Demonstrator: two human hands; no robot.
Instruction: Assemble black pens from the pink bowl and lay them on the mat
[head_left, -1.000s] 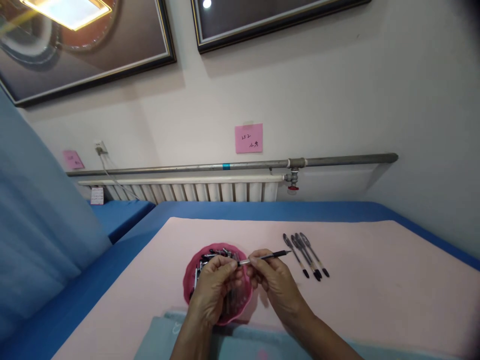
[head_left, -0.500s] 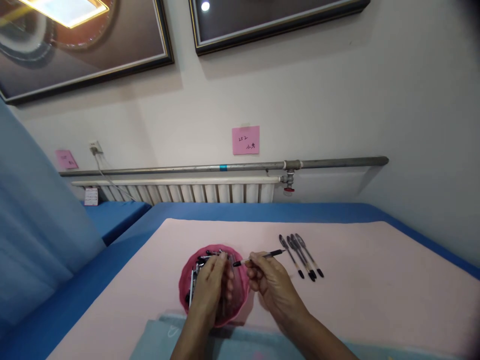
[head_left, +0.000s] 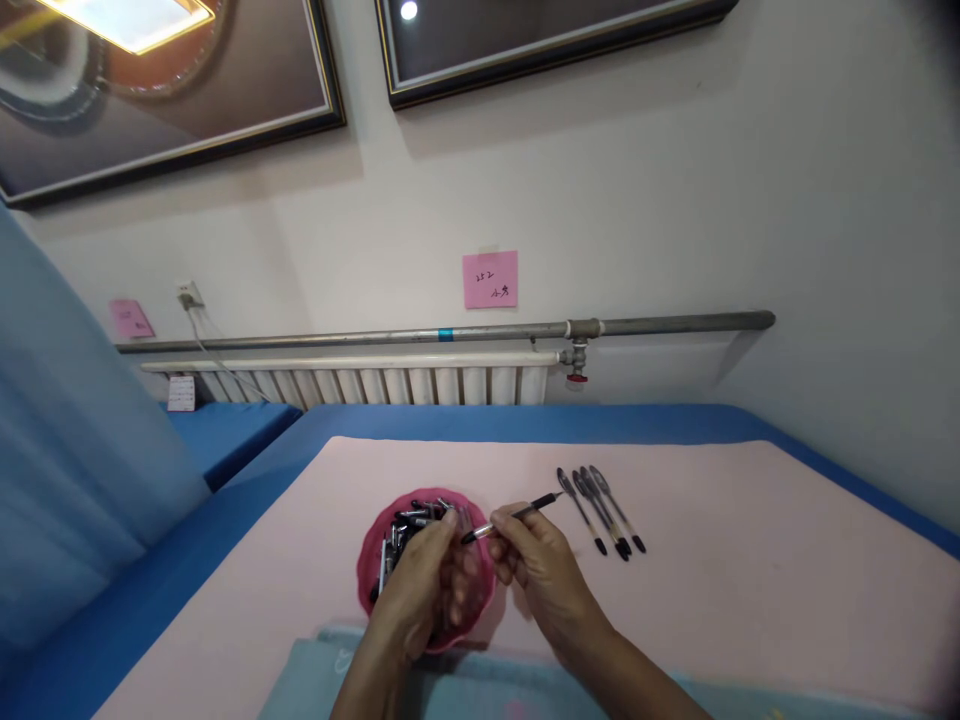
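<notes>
My right hand (head_left: 544,565) pinches a black-and-clear pen (head_left: 517,516) between thumb and fingers. The pen's black end points down-left toward my left hand, and its bare tip points up-right. My left hand (head_left: 431,575) is over the pink bowl (head_left: 365,545), its fingers curled in; what they hold, if anything, is hidden. Inside the bowl are several black and clear pen parts (head_left: 405,520), partly covered by my left hand. To the right, several capped pens (head_left: 600,510) lie side by side on the pink cloth.
The pink cloth (head_left: 750,580) covers a blue-topped table (head_left: 525,422). A light-blue folded cloth (head_left: 315,675) lies at the near edge. Behind stand a white radiator (head_left: 420,385) and a metal pipe (head_left: 675,324); a blue curtain (head_left: 75,450) hangs at left.
The pen in my right hand has tilted more steeply and shifted slightly left. My left hand has turned a little, its fingers moving slightly lower over the bowl.
</notes>
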